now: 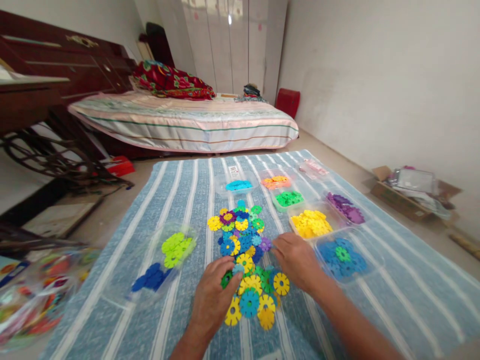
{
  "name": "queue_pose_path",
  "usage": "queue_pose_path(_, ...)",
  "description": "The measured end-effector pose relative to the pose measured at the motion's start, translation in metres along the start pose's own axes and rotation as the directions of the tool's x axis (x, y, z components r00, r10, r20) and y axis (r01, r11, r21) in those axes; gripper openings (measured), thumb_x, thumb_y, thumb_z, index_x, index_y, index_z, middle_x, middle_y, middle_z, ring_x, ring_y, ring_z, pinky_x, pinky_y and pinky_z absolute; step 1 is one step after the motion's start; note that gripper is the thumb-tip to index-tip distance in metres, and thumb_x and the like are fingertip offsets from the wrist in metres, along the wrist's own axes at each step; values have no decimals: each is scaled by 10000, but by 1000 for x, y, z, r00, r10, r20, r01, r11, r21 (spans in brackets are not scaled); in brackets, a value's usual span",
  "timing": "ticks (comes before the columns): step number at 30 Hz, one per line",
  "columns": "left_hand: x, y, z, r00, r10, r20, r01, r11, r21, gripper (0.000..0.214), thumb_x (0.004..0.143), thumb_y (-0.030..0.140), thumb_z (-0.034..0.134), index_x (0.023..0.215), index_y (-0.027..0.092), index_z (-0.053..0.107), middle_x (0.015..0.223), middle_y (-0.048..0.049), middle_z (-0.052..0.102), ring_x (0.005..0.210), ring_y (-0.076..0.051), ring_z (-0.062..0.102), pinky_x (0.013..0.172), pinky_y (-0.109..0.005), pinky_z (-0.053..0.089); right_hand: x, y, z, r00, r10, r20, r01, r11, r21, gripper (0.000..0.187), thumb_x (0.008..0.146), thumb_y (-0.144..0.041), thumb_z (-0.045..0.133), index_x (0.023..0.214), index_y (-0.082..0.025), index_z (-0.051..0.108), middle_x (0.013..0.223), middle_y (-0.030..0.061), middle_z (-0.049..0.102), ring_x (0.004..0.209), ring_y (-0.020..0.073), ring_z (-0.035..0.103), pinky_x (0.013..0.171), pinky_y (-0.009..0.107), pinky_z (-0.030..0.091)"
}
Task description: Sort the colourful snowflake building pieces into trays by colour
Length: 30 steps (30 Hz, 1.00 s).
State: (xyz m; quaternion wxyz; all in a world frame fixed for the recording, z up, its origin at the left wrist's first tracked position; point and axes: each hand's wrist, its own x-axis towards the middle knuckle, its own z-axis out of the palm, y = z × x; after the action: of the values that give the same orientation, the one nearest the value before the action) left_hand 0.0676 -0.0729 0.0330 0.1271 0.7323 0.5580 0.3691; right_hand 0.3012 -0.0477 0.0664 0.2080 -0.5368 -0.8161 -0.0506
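Observation:
On the striped cloth stands a joined cluster of notched, flower-shaped interlocking discs [245, 285] in yellow, blue, green and purple. My left hand [213, 295] curls round the cluster's left side, thumb and fingers closed about a dark green disc [226, 279] and a light blue one. To the right, my right hand [296, 260] has its fingers drawn together beside a purple disc [265, 244]. Its fingertips point toward that disc; what they pinch, if anything, is hidden.
Clear tubs hold yellow [311, 223], purple [345, 208], blue [343, 260], green [288, 199], orange [276, 181] and light blue discs [239, 185]. Lime [178, 249] and dark blue discs [150, 277] lie in a tray at left. A bed [195, 125] stands beyond; a cardboard box [405, 200] sits right.

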Motion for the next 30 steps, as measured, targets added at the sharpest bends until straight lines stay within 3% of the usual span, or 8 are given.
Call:
queue_pose_path(3, 0, 1, 1, 1000, -2, 1, 2, 1000, -9, 221, 800, 414, 588, 843, 216, 675, 1001, -70, 706, 951, -229, 661, 864, -386, 547, 8, -14, 21, 996, 25, 91, -21, 999, -49, 80, 816, -160, 586, 866, -197, 637, 914, 68, 657, 931, 216, 577, 773, 295, 432)
queue_pose_path(6, -1, 1, 1, 1000, -5, 6, 5, 1000, -14, 221, 805, 410, 583, 848, 212, 670, 1005, -72, 704, 957, -229, 658, 862, -388, 546, 12, -13, 33, 995, 27, 92, -21, 998, -67, 97, 799, -198, 623, 894, -187, 639, 975, 88, 653, 1009, 255, 557, 807, 339, 433)
queue_pose_path(11, -2, 3, 1, 1000, -16, 16, 16, 1000, -24, 206, 802, 400, 584, 846, 216, 667, 1009, -66, 702, 966, -226, 652, 869, -386, 539, 11, -7, 37, 995, -30, 92, 37, 996, -79, 47, 844, -214, 600, 860, -192, 638, 950, 75, 647, 964, 236, 563, 810, 345, 418)
queue_pose_path(18, -2, 5, -1, 1000, -19, 17, 20, 999, -38, 175, 798, 370, 589, 830, 215, 662, 1005, -66, 699, 964, -220, 651, 865, -373, 537, 1, -7, 33, 993, -98, 62, 103, 991, -88, 152, 884, -124, 514, 833, -176, 648, 828, 57, 639, 823, 203, 550, 759, 324, 390)
queue_pose_path(22, -2, 4, 0, 1000, -11, 16, 12, 999, -38, 166, 797, 367, 592, 831, 218, 659, 1005, -62, 699, 960, -216, 652, 862, -369, 536, -5, 4, 9, 987, -152, -47, 148, 985, -93, 231, 886, -107, 481, 714, -177, 618, 738, 50, 608, 747, 187, 522, 732, 314, 380)
queue_pose_path(25, -2, 3, 1, 1000, -3, 15, 4, 999, -35, 162, 796, 365, 595, 819, 215, 653, 999, -62, 699, 957, -217, 651, 859, -371, 535, -5, 34, -23, 970, -146, -193, 115, 980, -162, 274, 912, -136, 441, 712, -170, 625, 740, 61, 619, 747, 180, 526, 733, 303, 380)
queue_pose_path(27, -2, 3, 2, 1000, 0, 12, 0, 999, -34, 153, 797, 357, 594, 812, 214, 648, 997, -62, 697, 956, -217, 650, 854, -370, 535, -3, 65, -47, 956, -76, -284, -5, 962, -274, 292, 920, -190, 450, 697, -166, 636, 723, 67, 630, 729, 183, 533, 717, 304, 376)
queue_pose_path(30, -2, 3, 3, 1000, 6, 1, -6, 1000, -31, 133, 794, 341, 595, 803, 216, 639, 993, -60, 696, 950, -216, 649, 851, -365, 534, 2, 112, -79, 898, 130, -421, -324, 842, -432, 335, 910, -261, 463, 649, -159, 648, 671, 81, 634, 651, 186, 521, 638, 306, 341)
